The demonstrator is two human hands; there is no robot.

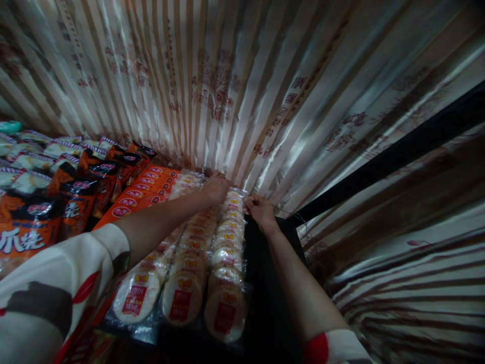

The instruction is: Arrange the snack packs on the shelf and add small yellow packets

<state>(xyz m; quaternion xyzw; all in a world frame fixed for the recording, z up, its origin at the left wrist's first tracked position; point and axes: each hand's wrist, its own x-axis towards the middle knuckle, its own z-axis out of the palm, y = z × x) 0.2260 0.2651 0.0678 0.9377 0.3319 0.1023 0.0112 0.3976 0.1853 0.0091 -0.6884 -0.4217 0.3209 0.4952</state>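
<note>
At the 12 o'clock end of the 3 o'clock-side cracker row (228, 237), the left hand (216, 188) curls its fingers and the right hand (262, 212) pinches narrowly; I cannot tell whether either grips anything. Probably adjusting that end, which calls next for a light touch.

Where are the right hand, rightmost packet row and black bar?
Right hand (262, 210): head view, back of hand.
Rightmost packet row (228, 254): head view, middle packet.
Black bar (386, 161): head view, middle of length.

left grip (216, 189) at far end, rightmost cracker row (228, 237) | right grip (260, 212) just beside | curtain (215, 86) behind
</note>
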